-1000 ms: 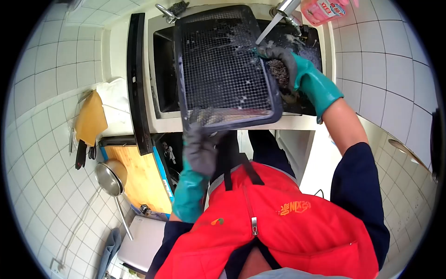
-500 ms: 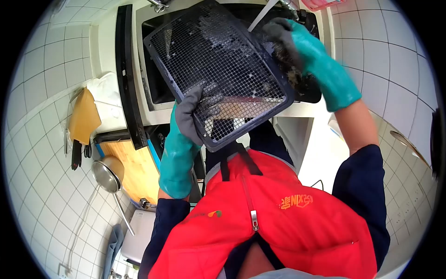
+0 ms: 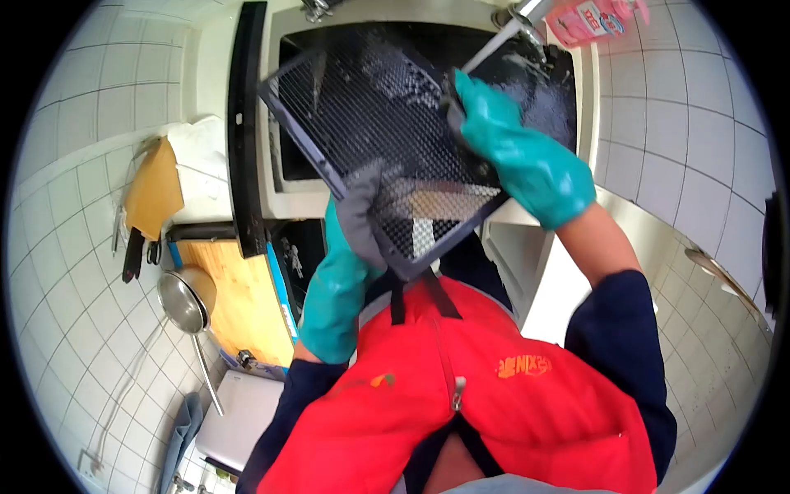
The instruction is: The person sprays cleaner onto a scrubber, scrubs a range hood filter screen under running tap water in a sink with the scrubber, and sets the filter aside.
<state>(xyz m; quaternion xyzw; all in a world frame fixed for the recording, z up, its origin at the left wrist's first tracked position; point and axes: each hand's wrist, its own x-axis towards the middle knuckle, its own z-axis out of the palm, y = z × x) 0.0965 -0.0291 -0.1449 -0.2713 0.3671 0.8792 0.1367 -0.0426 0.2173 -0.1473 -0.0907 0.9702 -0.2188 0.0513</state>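
Observation:
A black-framed mesh filter panel (image 3: pixel 354 107) is held tilted over the dark sink (image 3: pixel 539 111), wet on its surface and slightly blurred. My left hand (image 3: pixel 358 226), in a green and grey rubber glove, is closed on its lower left edge. At the panel's right edge is my right hand (image 3: pixel 502 140) in a matching glove, fingers curled round the frame and partly hidden. From the faucet (image 3: pixel 506 37), a pale spout or stream comes down just behind the right hand.
A pink soap bottle (image 3: pixel 588 20) stands at the upper right by the tiled wall. On the left are a black upright panel (image 3: pixel 245 132), a wooden board (image 3: pixel 234 288), a metal ladle (image 3: pixel 185 305) and a hanging knife (image 3: pixel 133 255).
My right hand has moved left and down from over the sink to the panel's right edge. The panel has shifted slightly, still in my left hand. The view has moved a little.

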